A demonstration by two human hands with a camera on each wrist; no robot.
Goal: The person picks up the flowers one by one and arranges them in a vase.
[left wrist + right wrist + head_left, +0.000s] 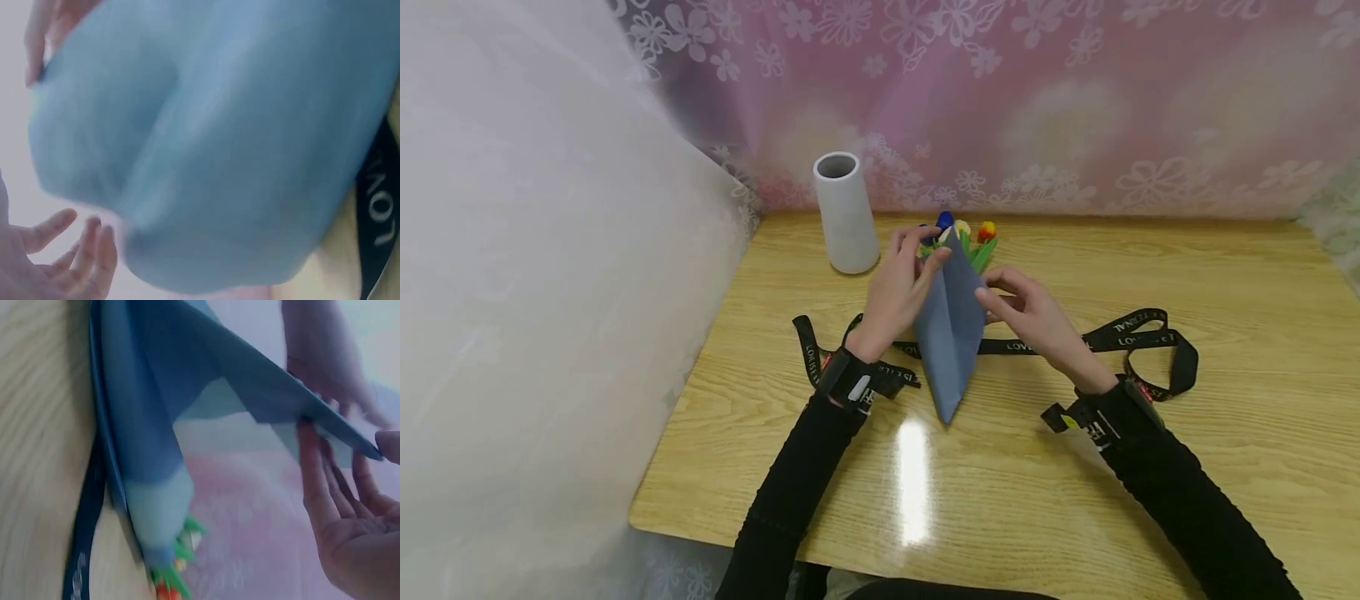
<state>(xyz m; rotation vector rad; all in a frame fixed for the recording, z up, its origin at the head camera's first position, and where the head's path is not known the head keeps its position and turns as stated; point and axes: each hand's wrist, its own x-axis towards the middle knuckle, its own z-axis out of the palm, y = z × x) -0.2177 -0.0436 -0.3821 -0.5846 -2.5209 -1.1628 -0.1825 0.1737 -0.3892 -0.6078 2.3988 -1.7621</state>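
Observation:
A blue-grey sheet of wrapping paper [951,350] is folded into a cone around several flowers [987,232] in the head view; their red, orange, white and blue heads show past its far end. My right hand [1030,317] pinches the paper's edge, and in the right wrist view thumb and fingers [312,472] lie on either side of a raised flap. At the left of the cone's upper part is my left hand [891,292]. Its fingers [94,259] are spread and loosely bent in the left wrist view, seemingly holding nothing. The flower stems are hidden inside.
A white vase [847,218] stands upright at the back left. Black lettered ribbon [1003,347] runs beneath the wrapped flowers, with loose loops on both sides. The wooden table [1240,467] meets a pink floral curtain [1060,108] at the back and a white sheet on the left.

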